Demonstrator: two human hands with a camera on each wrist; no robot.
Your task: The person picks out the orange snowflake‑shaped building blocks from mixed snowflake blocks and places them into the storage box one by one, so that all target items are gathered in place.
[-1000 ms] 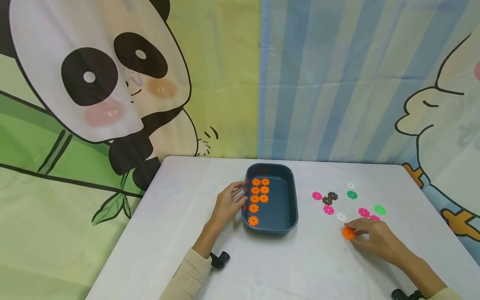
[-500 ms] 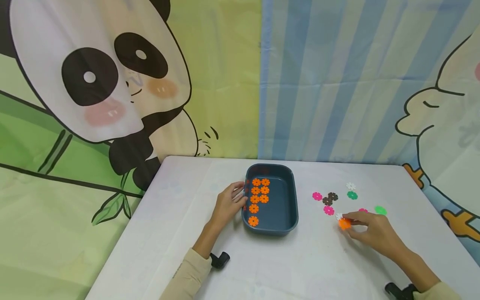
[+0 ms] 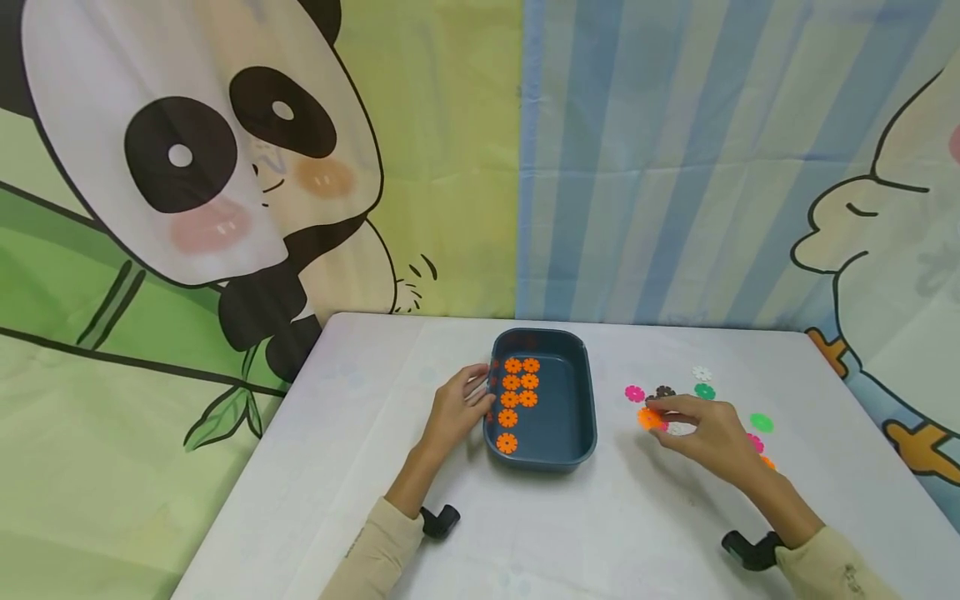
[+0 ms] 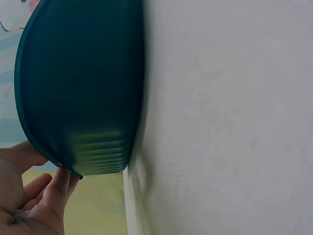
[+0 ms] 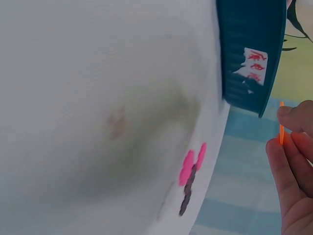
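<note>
In the head view my left hand (image 3: 454,409) holds the left rim of a dark blue rectangular tray (image 3: 564,461). Thumb and fingertips (image 4: 60,176) meet at that rim in the left wrist view. Several orange flower-shaped discs (image 3: 507,442) lie in two columns along the tray's left side. Raised above the table, my right hand (image 3: 708,433) pinches another orange flower-shaped disc (image 3: 648,418) between thumb and fingertips. Seen edge-on in the right wrist view, that disc (image 5: 281,122) is a thin orange strip. Beneath this hand, pink and white discs are partly hidden.
Loose flower-shaped discs are scattered right of the tray: pink (image 3: 634,393), dark brown (image 3: 665,391), green (image 3: 704,391), white (image 3: 701,373) and light green (image 3: 761,422). An orange disc (image 3: 767,462) shows beside my right wrist. A printed cloth (image 3: 600,167) hangs behind the table.
My right hand has lifted the orange disc and carried it left and away from me, toward the tray. The left hand and the tray have stayed in place.
</note>
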